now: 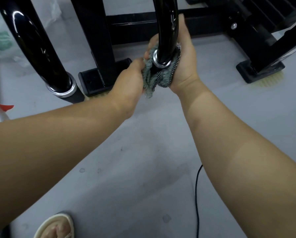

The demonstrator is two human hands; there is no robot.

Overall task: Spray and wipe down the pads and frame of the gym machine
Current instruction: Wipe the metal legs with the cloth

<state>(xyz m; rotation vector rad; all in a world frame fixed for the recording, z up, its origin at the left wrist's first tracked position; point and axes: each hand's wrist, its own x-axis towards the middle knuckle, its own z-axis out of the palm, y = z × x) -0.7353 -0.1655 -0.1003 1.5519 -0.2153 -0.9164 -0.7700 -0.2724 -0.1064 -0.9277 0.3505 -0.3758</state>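
Grey floor (143, 152) below, both hands, left hand (130, 83) and right hand (185, 62), grip a grey cloth (152, 78) round the black handle tube (167, 31), mid-wipe; next, probably sliding it along.

Your grey floor (143, 160) carries the black frame feet (99, 79). A thin cable (197, 194) trails at lower right, a few droplets (82, 170) sit mid-floor, and your sandal (58, 224) rests near the bottom edge.

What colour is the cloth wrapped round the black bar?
The cloth is grey-green, with a dark speckled mesh side, seen in the head view.
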